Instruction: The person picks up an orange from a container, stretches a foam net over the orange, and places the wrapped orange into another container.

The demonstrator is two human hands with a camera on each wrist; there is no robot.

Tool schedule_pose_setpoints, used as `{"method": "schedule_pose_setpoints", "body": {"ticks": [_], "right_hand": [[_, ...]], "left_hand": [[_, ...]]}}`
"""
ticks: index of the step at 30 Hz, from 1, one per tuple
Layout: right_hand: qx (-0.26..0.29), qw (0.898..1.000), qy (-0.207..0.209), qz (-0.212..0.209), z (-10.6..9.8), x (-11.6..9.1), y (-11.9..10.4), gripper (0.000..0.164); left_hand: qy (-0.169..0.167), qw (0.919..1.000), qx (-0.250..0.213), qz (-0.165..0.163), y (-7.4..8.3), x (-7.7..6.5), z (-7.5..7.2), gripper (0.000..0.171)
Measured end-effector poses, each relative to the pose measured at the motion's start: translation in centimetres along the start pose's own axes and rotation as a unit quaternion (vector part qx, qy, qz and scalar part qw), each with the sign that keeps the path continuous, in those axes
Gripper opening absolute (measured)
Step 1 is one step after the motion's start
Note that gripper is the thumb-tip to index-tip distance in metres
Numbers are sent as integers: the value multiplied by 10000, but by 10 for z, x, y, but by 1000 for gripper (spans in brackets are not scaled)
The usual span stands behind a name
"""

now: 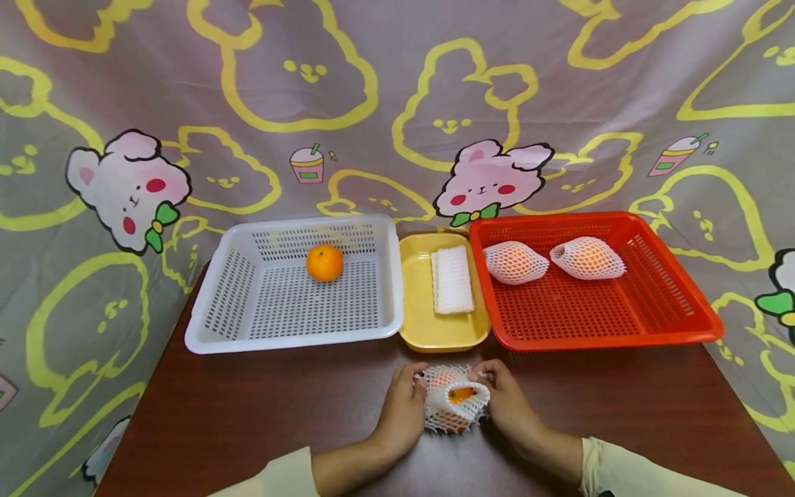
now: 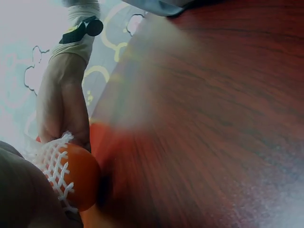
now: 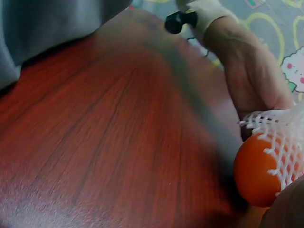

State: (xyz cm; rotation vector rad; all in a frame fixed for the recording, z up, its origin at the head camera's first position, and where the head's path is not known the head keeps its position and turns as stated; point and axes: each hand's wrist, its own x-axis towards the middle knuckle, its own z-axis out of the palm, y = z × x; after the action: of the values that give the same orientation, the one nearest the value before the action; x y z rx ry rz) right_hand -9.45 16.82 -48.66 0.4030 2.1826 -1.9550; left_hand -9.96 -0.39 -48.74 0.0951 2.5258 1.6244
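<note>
Close to the front of the table, an orange (image 2: 84,178) sits inside a white foam net sleeve (image 1: 439,400). My left hand (image 1: 400,411) pinches the sleeve at its left side, and my right hand (image 1: 514,408) pinches it on the right. Through the sleeve's open end a patch of the fruit shows. Both wrist views show the lower part of the orange bare, outside the mesh, just above or touching the tabletop; I cannot tell which. The fingertips are partly hidden by net and fruit.
Behind the hands stand a white basket (image 1: 298,338) with one bare orange (image 1: 325,264), a yellow tray (image 1: 416,324) with flat foam nets (image 1: 453,279), and a red basket (image 1: 596,338). Two netted oranges, one left (image 1: 517,263) and one right (image 1: 589,259), lie in the red basket.
</note>
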Motion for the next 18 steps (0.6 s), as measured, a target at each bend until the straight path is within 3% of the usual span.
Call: {"method": "schedule_pose_setpoints", "body": {"ticks": [5, 9, 13, 18], "right_hand": [[-537, 9927, -84, -1075, 1, -1, 9, 27], [-432, 9862, -183, -1587, 0, 0, 11, 32], [-295, 9899, -240, -1369, -4, 3, 7, 31], [-537, 9945, -189, -878, -13, 5, 1, 19]], "left_hand": [[96, 9994, 226, 241, -2, 1, 3, 31], [184, 9986, 186, 458, -1, 3, 3, 34], [157, 9991, 10, 393, -1, 4, 0, 25], [18, 9978, -659, -59, -3, 4, -3, 21]]}}
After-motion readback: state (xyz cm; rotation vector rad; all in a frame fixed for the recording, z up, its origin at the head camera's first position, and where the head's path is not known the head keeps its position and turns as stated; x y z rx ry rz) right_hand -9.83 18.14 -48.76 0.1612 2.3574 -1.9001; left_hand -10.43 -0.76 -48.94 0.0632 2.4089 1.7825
